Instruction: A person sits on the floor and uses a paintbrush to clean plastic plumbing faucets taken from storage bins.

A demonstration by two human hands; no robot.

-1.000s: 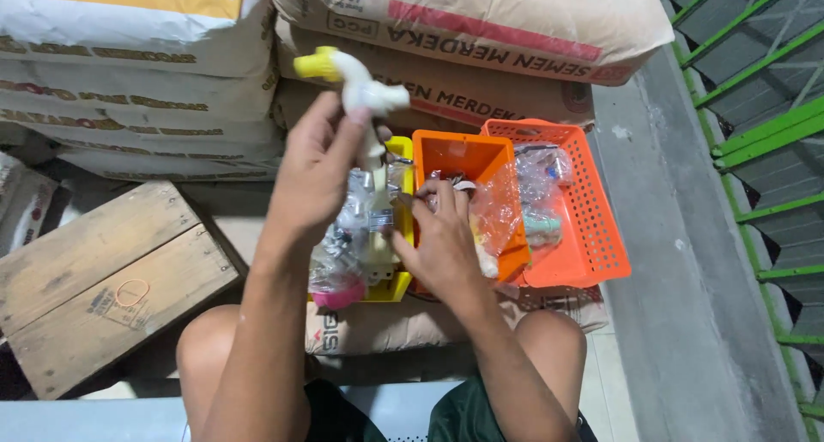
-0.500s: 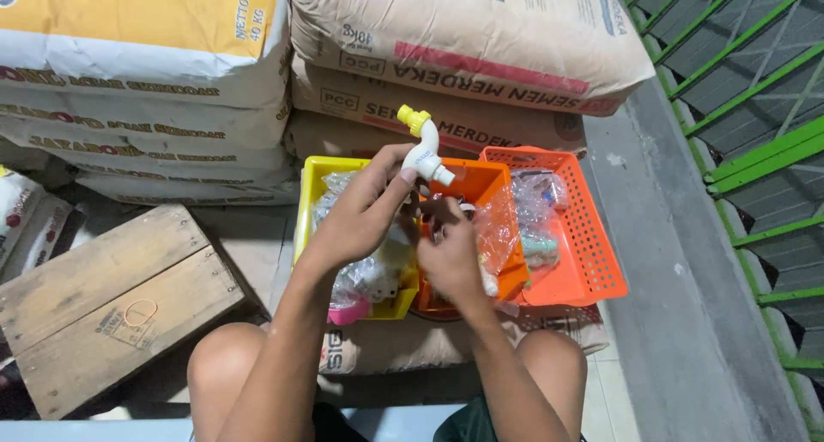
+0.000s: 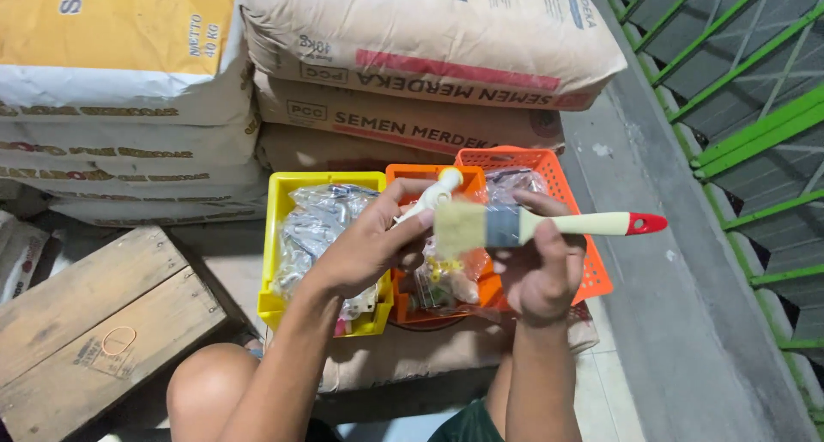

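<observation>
My left hand (image 3: 371, 246) grips a white plastic tap (image 3: 433, 196) with a cream-yellow knob, held over the baskets. My right hand (image 3: 542, 275) holds a flat paintbrush (image 3: 549, 226) level by its ferrule; the pale bristles point left and meet the tap, the red handle tip points right. Below the hands sit a yellow basket (image 3: 279, 236) with clear plastic bags of small parts, a deep orange basket (image 3: 410, 174) and a red-orange mesh basket (image 3: 592, 275).
Stacked paper cement sacks (image 3: 412, 73) rise behind the baskets. A wooden crate (image 3: 94, 322) with a rubber band on it lies at the left. A grey concrete ledge (image 3: 669, 322) and green metal railing (image 3: 755, 142) run along the right. My knees show below.
My right hand has come up out of the baskets holding the paintbrush. My left hand has lowered the tap from up near the sacks, and the bristles now meet it.
</observation>
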